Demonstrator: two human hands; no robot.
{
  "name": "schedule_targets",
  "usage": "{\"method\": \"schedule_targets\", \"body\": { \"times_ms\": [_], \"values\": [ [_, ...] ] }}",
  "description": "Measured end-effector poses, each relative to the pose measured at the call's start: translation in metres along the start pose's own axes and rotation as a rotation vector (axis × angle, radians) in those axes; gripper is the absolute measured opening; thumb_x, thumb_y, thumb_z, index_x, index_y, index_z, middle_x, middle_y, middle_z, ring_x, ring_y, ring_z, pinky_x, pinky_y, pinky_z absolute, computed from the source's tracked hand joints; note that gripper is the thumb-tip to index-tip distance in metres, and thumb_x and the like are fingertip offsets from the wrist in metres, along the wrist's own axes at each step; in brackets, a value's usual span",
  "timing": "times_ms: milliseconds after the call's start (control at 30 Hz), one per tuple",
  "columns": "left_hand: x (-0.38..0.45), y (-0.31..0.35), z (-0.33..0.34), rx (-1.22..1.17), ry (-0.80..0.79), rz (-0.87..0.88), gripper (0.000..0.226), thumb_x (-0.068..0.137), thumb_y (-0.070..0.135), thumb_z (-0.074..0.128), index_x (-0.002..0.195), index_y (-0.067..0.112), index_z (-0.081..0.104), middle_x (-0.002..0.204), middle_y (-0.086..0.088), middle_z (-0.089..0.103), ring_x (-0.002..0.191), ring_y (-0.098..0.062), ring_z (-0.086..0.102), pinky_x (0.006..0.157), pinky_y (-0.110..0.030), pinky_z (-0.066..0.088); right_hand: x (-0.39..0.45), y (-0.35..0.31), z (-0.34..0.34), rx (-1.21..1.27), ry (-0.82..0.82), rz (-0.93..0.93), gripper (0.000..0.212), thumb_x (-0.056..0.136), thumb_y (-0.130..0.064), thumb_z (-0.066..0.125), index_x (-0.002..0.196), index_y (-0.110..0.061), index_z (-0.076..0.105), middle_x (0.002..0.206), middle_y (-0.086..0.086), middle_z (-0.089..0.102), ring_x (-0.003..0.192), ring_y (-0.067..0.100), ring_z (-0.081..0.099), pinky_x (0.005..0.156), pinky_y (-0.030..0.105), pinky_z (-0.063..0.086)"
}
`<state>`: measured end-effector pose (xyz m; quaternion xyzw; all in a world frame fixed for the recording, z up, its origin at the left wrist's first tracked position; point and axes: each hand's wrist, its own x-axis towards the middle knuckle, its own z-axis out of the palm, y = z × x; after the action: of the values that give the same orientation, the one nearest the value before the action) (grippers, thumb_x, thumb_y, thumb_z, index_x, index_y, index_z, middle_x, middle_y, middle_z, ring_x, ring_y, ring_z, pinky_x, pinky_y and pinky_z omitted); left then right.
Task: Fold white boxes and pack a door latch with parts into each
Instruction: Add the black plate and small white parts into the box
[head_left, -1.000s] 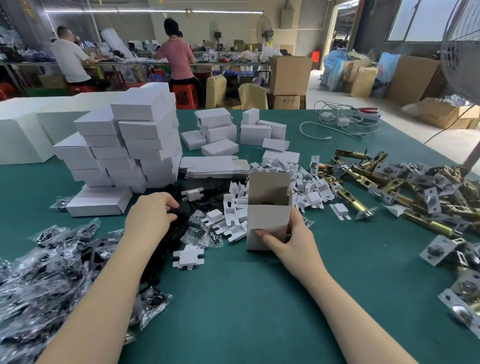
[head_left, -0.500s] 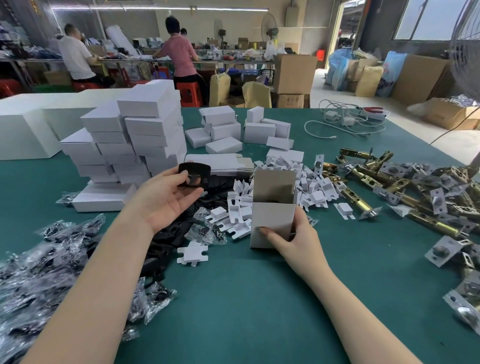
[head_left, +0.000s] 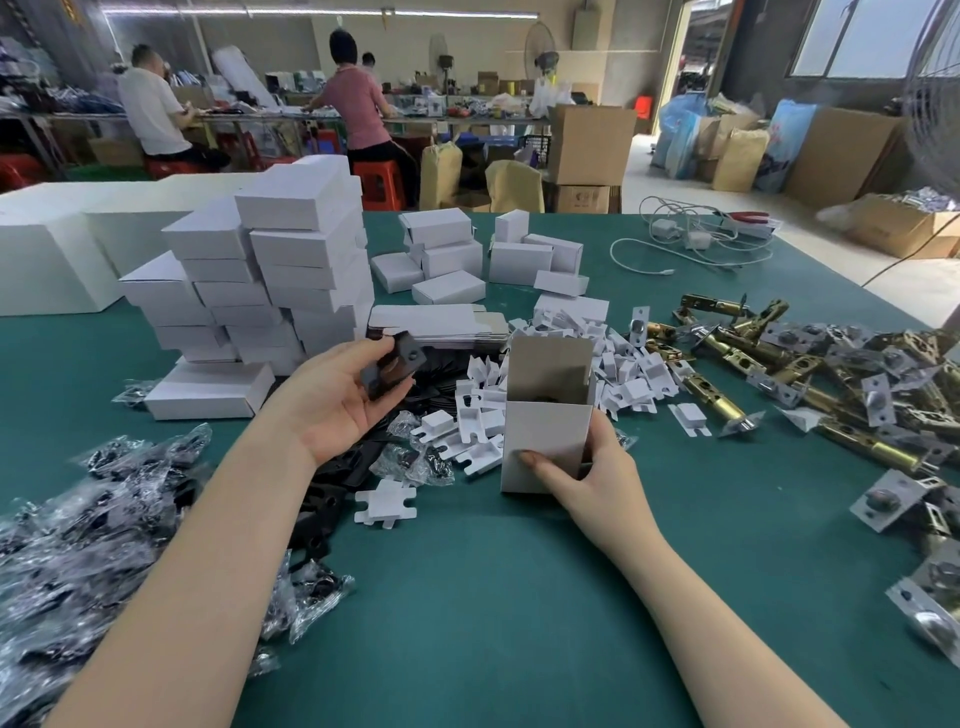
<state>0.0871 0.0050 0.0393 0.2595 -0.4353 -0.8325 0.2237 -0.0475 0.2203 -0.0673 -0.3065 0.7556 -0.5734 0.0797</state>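
Lifted black plate (head_left: 390, 365) pinched in left hand (head_left: 332, 402); right hand (head_left: 592, 473) grips white box (head_left: 545, 431).

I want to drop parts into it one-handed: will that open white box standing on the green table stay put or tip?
The open white box is thin card standing tall on a narrow end, so it would probably tip if bumped. It looks light, so a dropped metal part could shove it. The right hand grips its lower corner, which suggests it needs steadying. Its raised flap would likely flex rather than resist.

Open box's (head_left: 545, 441) dark contents indistinct; plastic bags (head_left: 78, 561) blurred
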Motion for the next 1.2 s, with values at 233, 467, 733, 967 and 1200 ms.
{"method": "schedule_targets", "body": {
  "times_ms": [233, 467, 733, 967, 1200],
  "values": [
    [0.001, -0.001, -0.001, -0.074, 0.019, -0.057, 0.019, 0.101, 0.011, 0.050, 0.105, 0.010, 0.068, 0.102, -0.011, 0.067, 0.081, -0.022, 0.075, 0.052, -0.022, 0.058, 0.001, 0.000, 0.000, -0.011, -0.006, 0.011, 0.052, 0.077, -0.039, 0.080, 0.120, -0.038, 0.050, 0.099, -0.026, 0.066, 0.089, -0.008, 0.061, 0.066, 0.008, 0.047],
    [0.004, -0.004, -0.001, -0.031, -0.026, 0.041, 0.060, 0.085, -0.029, 0.035, 0.125, 0.009, 0.060, 0.136, -0.008, 0.052, 0.127, -0.037, 0.050, 0.075, -0.028, 0.061, 0.002, 0.000, 0.001, -0.015, -0.006, 0.016, 0.050, 0.077, -0.038, 0.080, 0.117, -0.039, 0.051, 0.098, -0.027, 0.066, 0.087, -0.009, 0.061, 0.065, 0.007, 0.045],
    [0.000, -0.005, 0.003, -0.037, -0.064, 0.054, 0.050, 0.083, -0.029, 0.043, 0.121, 0.000, 0.057, 0.136, -0.015, 0.048, 0.114, -0.035, 0.061, 0.072, -0.025, 0.060, 0.001, 0.000, 0.000, -0.011, -0.008, 0.015, 0.050, 0.077, -0.038, 0.080, 0.117, -0.041, 0.051, 0.097, -0.028, 0.066, 0.088, -0.009, 0.061, 0.066, 0.008, 0.046],
    [0.002, -0.006, 0.002, -0.071, -0.052, 0.053, 0.044, 0.090, -0.019, 0.048, 0.128, 0.002, 0.052, 0.127, -0.014, 0.053, 0.114, -0.028, 0.064, 0.074, -0.022, 0.059, 0.001, 0.000, 0.000, -0.003, -0.011, 0.019, 0.049, 0.076, -0.039, 0.080, 0.115, -0.042, 0.051, 0.097, -0.027, 0.067, 0.088, -0.007, 0.062, 0.066, 0.009, 0.048],
    [0.002, -0.013, 0.011, -0.010, 0.040, 0.140, 0.014, 0.099, 0.018, 0.055, 0.107, 0.007, 0.062, 0.089, -0.007, 0.077, 0.083, -0.019, 0.075, 0.072, -0.026, 0.061, 0.001, -0.002, 0.000, 0.021, -0.019, 0.022, 0.051, 0.076, -0.042, 0.080, 0.117, -0.045, 0.050, 0.099, -0.028, 0.066, 0.090, -0.008, 0.062, 0.067, 0.008, 0.047]
  ]
}}
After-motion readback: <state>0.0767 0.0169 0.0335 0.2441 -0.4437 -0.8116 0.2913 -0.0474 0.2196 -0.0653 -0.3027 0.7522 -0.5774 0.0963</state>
